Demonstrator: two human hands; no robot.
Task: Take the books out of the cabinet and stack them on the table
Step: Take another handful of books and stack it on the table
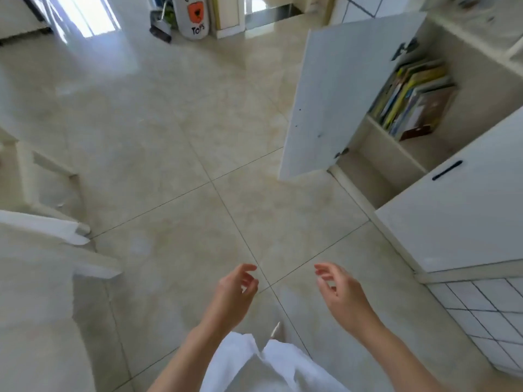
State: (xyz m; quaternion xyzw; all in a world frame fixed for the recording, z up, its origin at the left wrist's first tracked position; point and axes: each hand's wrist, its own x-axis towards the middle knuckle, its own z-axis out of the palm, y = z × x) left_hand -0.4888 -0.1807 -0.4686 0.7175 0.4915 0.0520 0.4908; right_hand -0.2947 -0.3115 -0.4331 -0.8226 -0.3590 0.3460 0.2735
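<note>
Tabletop (pixel 34 278) at 9 o'clock, blurred, seems bare. Left hand (pixel 232 290) and right hand (pixel 339 292) at 6, fingers loosely apart, empty. Books (pixel 413 100) lean in cabinet (pixel 481 89) at 2; pulling one may topple the row.

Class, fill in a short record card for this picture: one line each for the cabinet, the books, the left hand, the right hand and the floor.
cabinet: white cabinet on the right, its door swung open
books: row of books leaning on the upper shelf, none taken out
left hand: left hand empty, fingers loosely curled, over the floor
right hand: right hand empty, fingers loosely curled, apart from the left
floor: pale tiled floor
</note>
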